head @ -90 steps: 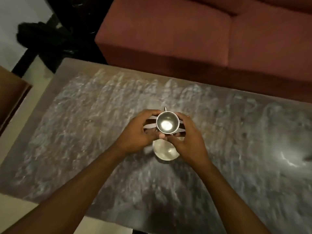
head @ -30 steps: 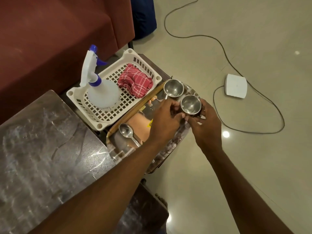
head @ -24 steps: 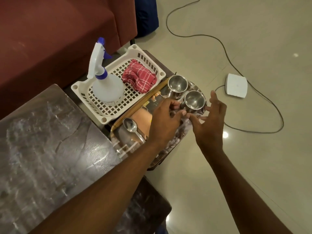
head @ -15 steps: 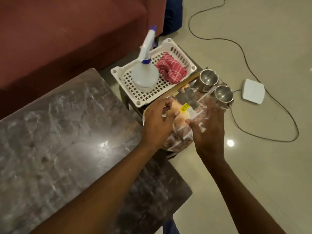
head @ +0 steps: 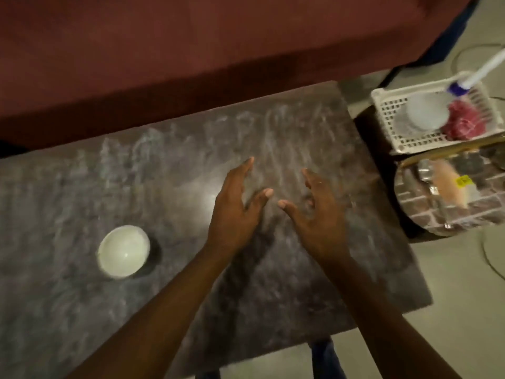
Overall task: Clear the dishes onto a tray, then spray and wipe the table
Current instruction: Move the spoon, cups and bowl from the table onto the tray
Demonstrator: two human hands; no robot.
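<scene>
A small white bowl [head: 124, 251] stands on the dark marble table [head: 136, 173], left of centre. My left hand [head: 235, 209] and my right hand [head: 317, 214] hover side by side over the table's right half, fingers spread, holding nothing. The patterned tray [head: 437, 212] lies on a low stand off the table's right end; its far part is cut off by the frame edge. Behind it a white basket [head: 388, 105] holds the spray bottle [head: 426, 113] and a red checked cloth [head: 464, 124]. The view is blurred.
A dark red sofa [head: 191, 50] runs along the table's far side. Pale floor with a cable [head: 489, 258] lies to the right and below the table's near edge.
Both hands set the steel cup on the tray beside another cup, let go, and drew back left over the table. The view swung left, bringing the white bowl into sight.
</scene>
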